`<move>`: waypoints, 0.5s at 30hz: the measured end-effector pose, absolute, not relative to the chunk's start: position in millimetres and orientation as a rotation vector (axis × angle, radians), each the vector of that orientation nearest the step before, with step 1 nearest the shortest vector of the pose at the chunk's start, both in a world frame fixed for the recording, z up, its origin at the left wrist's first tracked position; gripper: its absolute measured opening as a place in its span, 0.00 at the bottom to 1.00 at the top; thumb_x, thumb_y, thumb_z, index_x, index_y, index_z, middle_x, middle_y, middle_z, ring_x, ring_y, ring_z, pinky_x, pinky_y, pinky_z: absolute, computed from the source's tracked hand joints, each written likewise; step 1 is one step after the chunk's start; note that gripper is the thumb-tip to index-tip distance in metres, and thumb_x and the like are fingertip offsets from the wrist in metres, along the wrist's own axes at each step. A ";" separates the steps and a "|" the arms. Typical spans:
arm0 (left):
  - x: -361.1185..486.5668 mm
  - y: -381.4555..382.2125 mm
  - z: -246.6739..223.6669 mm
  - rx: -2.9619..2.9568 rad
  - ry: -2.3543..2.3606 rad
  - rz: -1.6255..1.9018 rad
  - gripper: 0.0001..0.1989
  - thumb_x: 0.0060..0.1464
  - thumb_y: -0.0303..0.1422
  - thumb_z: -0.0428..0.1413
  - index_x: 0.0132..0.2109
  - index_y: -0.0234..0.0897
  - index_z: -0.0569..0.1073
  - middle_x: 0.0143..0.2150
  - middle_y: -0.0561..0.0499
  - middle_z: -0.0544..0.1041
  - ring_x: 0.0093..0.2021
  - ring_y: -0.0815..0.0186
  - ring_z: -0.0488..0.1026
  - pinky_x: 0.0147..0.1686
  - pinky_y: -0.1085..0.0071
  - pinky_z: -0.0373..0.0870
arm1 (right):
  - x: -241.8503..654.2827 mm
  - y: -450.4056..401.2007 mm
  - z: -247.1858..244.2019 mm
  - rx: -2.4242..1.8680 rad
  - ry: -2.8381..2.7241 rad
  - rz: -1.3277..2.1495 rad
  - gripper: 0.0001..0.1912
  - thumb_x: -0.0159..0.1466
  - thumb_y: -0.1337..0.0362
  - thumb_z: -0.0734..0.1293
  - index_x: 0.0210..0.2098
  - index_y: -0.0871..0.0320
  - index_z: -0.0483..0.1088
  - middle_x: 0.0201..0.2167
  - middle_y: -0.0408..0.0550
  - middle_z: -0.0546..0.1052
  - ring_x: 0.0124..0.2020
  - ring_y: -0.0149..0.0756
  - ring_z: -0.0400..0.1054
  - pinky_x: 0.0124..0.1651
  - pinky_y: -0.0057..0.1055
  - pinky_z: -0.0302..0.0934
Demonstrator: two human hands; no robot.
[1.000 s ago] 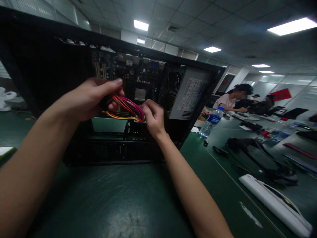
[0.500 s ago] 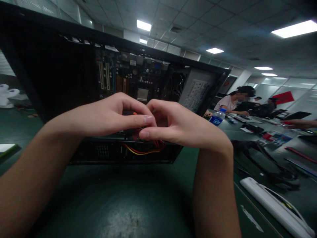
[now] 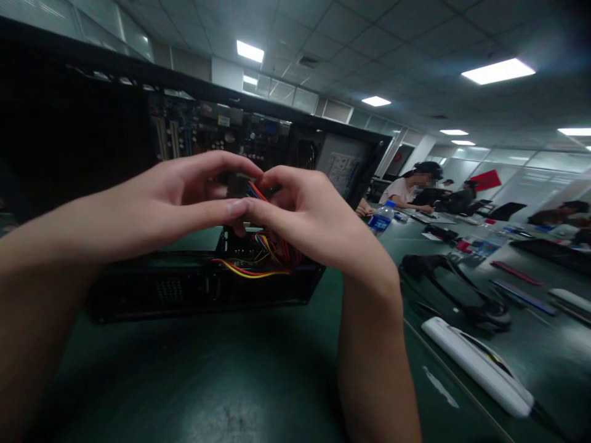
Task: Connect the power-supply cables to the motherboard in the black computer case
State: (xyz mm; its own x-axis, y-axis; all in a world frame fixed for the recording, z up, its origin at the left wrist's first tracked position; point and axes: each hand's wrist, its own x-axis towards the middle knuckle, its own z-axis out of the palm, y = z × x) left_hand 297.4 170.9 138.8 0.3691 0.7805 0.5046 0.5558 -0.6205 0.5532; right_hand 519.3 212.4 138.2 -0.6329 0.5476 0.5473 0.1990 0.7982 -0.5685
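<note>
In front of me a black computer case (image 3: 184, 307) stands open on its side, with its motherboard (image 3: 217, 132) and power supply (image 3: 341, 163) showing inside. My left hand (image 3: 184, 197) curls, thumb below and fingers above, around a dark connector (image 3: 237, 186) at the end of a bundle of coloured wires (image 3: 258, 192). Against it, thumbs and fingertips meeting, my right hand (image 3: 309, 215) is closed on that wire bundle. More red, yellow and black cables (image 3: 252, 272) hang over the lower edge of the case. Part of the connector is hidden by my fingers.
The case stands on a dark green table (image 3: 231, 369). To the right lie a white power strip (image 3: 480, 366), a black strap-like object (image 3: 457, 289) and a water bottle (image 3: 382, 216) with a blue cap. A person (image 3: 406, 187) sits farther back at the table.
The view has turned slightly right, so the case sits farther left. My hands have spread a little, and the dark connector and coloured wires between them now show more.
</note>
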 end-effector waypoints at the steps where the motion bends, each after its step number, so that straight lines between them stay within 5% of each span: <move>1: 295.2 170.7 137.9 2.348 1.206 1.065 0.31 0.62 0.43 0.56 0.69 0.42 0.66 0.51 0.52 0.82 0.49 0.65 0.81 0.41 0.75 0.77 | 519.1 212.8 137.9 -0.550 -2.229 0.605 0.23 0.67 0.45 0.70 0.43 0.62 0.74 0.29 0.44 0.74 0.31 0.30 0.67 0.30 0.27 0.57; 5: 283.2 167.9 133.4 2.389 1.355 0.718 0.36 0.59 0.46 0.60 0.71 0.48 0.64 0.59 0.52 0.80 0.55 0.63 0.79 0.49 0.72 0.77 | 519.2 211.6 139.1 -0.507 -2.169 0.641 0.24 0.66 0.44 0.70 0.42 0.61 0.75 0.28 0.43 0.73 0.29 0.29 0.67 0.28 0.26 0.58; 9: 272.3 163.6 135.4 2.403 1.355 0.302 0.20 0.61 0.47 0.57 0.55 0.47 0.81 0.49 0.54 0.84 0.46 0.66 0.81 0.47 0.76 0.76 | 519.5 209.2 142.7 -0.485 -2.007 0.638 0.25 0.66 0.41 0.69 0.38 0.59 0.74 0.27 0.42 0.72 0.30 0.29 0.68 0.27 0.25 0.58; 15: 265.5 162.3 146.8 2.462 1.198 0.595 0.17 0.65 0.39 0.56 0.55 0.40 0.82 0.33 0.55 0.83 0.30 0.73 0.77 0.30 0.82 0.72 | 519.2 212.4 144.6 -0.468 -1.872 0.677 0.25 0.65 0.38 0.69 0.37 0.56 0.71 0.28 0.42 0.71 0.29 0.30 0.68 0.26 0.26 0.60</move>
